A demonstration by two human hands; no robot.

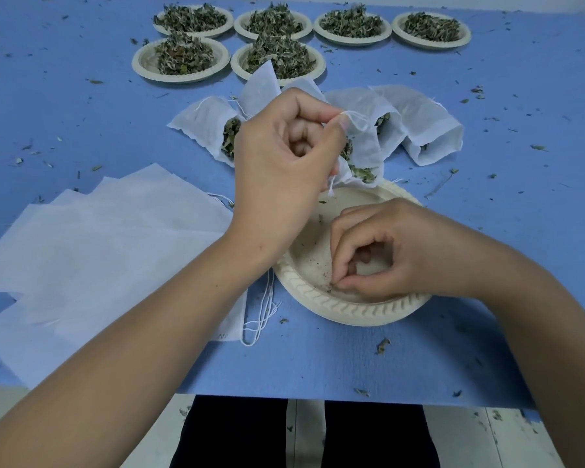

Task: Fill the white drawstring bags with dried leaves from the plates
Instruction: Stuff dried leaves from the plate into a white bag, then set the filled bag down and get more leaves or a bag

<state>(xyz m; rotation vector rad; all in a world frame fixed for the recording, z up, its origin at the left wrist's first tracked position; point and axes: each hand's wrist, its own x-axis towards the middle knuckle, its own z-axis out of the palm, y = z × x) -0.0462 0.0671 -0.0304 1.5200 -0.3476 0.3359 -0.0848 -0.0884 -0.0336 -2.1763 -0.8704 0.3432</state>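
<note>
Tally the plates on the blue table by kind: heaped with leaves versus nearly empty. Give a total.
Plates heaped with dried leaves: 6
Nearly empty plate: 1
Total: 7

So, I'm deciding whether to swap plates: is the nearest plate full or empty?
Nearly empty: the nearest plate shows bare cream surface with only a few leaf crumbs, which the right hand pinches at.

Filled bags (429,126) stand between the near plate (352,309) and the heaped plates (277,60); bare table (520,231) lies rightward.
</note>
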